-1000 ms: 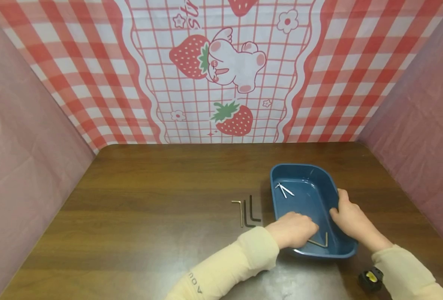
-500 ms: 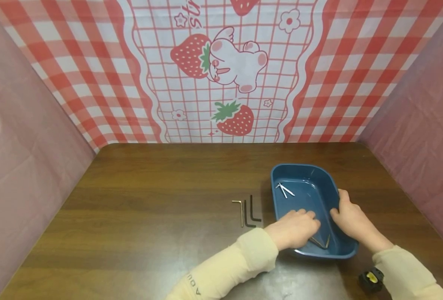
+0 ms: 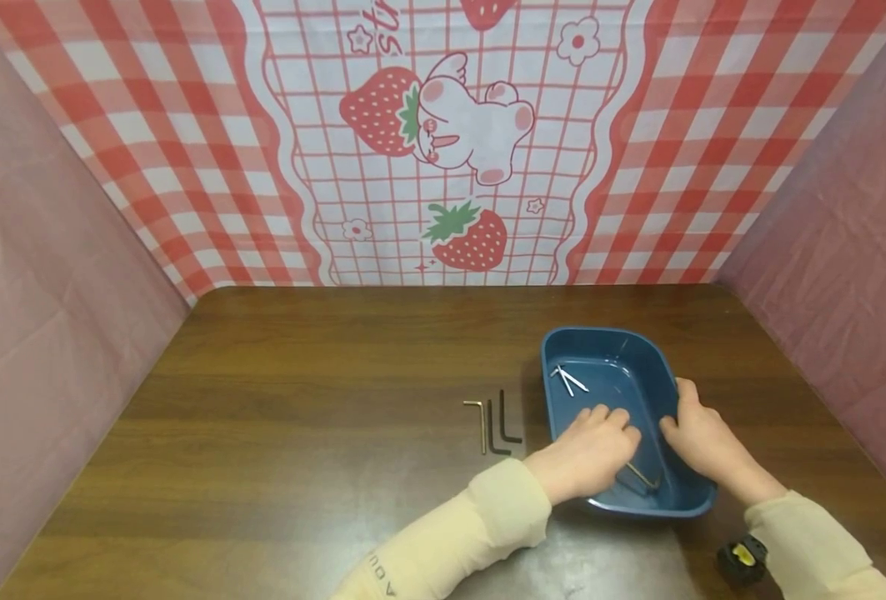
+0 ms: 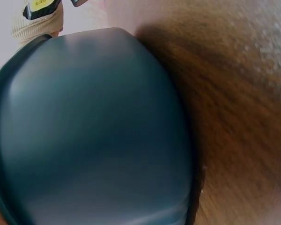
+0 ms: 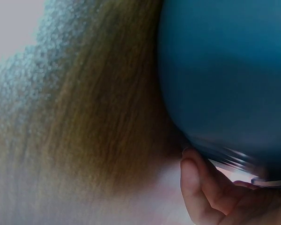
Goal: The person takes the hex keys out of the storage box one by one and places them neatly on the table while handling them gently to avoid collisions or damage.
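In the head view my left hand [image 3: 588,450] reaches over the near left rim of a blue plastic bin [image 3: 630,392]. Its curled fingers pinch a brassy hex key [image 3: 643,477], whose bent end shows below the hand; the fingertips are hidden. My right hand [image 3: 713,437] grips the bin's right wall, thumb inside and fingers outside. Its fingers [image 5: 192,183] also show at the rim in the right wrist view. Thin silver pieces [image 3: 568,381] lie crossed at the bin's far left, too small to name surely. The left wrist view is mostly the bin's outer wall [image 4: 98,126].
Left of the bin, a brassy hex key [image 3: 483,427] and two black hex keys, one nearer [image 3: 492,429] and one farther right [image 3: 504,421], lie side by side on the brown wooden table [image 3: 300,400]. A checked strawberry cloth [image 3: 458,150] hangs behind the table.
The hex key under my left hand has turned and tilted, and less of its bent end shows. The left fingers have shifted slightly away from me. My right hand and the bin stay put.
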Action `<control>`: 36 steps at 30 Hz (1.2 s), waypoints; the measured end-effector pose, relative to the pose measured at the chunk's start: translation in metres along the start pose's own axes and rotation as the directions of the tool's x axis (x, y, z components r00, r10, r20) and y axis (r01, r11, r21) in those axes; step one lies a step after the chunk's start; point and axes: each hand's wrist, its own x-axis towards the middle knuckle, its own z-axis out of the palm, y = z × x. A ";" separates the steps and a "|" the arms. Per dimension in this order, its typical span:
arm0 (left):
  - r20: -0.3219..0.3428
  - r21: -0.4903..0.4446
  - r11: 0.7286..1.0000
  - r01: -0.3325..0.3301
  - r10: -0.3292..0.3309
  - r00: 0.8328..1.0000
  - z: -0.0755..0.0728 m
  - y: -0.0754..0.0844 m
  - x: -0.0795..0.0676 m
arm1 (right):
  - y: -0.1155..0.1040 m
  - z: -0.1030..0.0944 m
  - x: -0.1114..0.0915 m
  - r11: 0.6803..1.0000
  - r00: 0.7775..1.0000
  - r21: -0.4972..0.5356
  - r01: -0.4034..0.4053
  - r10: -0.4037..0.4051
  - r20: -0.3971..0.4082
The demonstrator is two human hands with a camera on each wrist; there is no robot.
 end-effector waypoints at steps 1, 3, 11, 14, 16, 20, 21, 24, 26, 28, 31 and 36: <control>-0.006 -0.009 1.000 0.001 -0.001 1.000 0.000 -0.001 0.000 | 0.000 0.000 0.000 1.000 1.000 -0.001 0.003 -0.003 -0.001; -0.003 -0.037 0.999 -0.003 0.002 1.000 -0.002 -0.002 -0.001 | 0.000 0.000 0.000 1.000 1.000 -0.005 0.009 -0.009 -0.008; 0.007 -0.194 0.981 -0.010 0.011 1.000 -0.006 -0.009 -0.002 | -0.002 0.000 0.001 1.000 0.999 -0.020 0.020 -0.020 -0.034; -0.020 -0.218 0.976 -0.009 0.004 1.000 -0.008 -0.012 -0.003 | -0.002 0.001 0.001 1.000 0.999 -0.021 0.017 -0.018 -0.032; -0.048 -0.226 0.974 -0.012 0.001 0.999 -0.010 -0.014 -0.004 | -0.001 0.001 0.001 1.000 0.999 -0.021 0.018 -0.018 -0.030; -0.090 -0.260 0.966 -0.010 -0.014 0.996 -0.016 -0.018 -0.007 | -0.001 0.000 0.000 1.000 1.000 -0.014 0.012 -0.013 -0.015; -0.096 -0.272 0.962 -0.005 -0.022 0.995 -0.018 -0.020 -0.007 | -0.001 0.000 0.000 1.000 1.000 -0.014 0.013 -0.013 -0.015; -0.104 -0.311 0.950 0.028 -0.063 0.993 -0.024 -0.025 -0.009 | -0.001 0.001 0.000 1.000 1.000 -0.020 0.014 -0.015 -0.023; -0.115 -0.336 0.940 0.053 -0.097 0.989 -0.027 -0.030 -0.011 | 0.000 0.002 0.001 0.999 0.999 -0.031 0.021 -0.023 -0.038; -0.131 -0.360 0.929 0.081 -0.136 0.982 -0.030 -0.035 -0.013 | 0.000 0.002 0.001 0.999 0.999 -0.038 0.022 -0.023 -0.045; -0.162 -0.398 0.911 0.106 -0.184 0.969 -0.034 -0.044 -0.018 | 0.000 0.002 0.001 0.999 0.999 -0.035 0.007 -0.008 -0.032; -0.176 -0.507 0.846 0.167 -0.291 0.940 -0.038 -0.063 -0.028 | 0.000 0.001 0.001 1.000 1.000 -0.022 -0.020 0.020 -0.002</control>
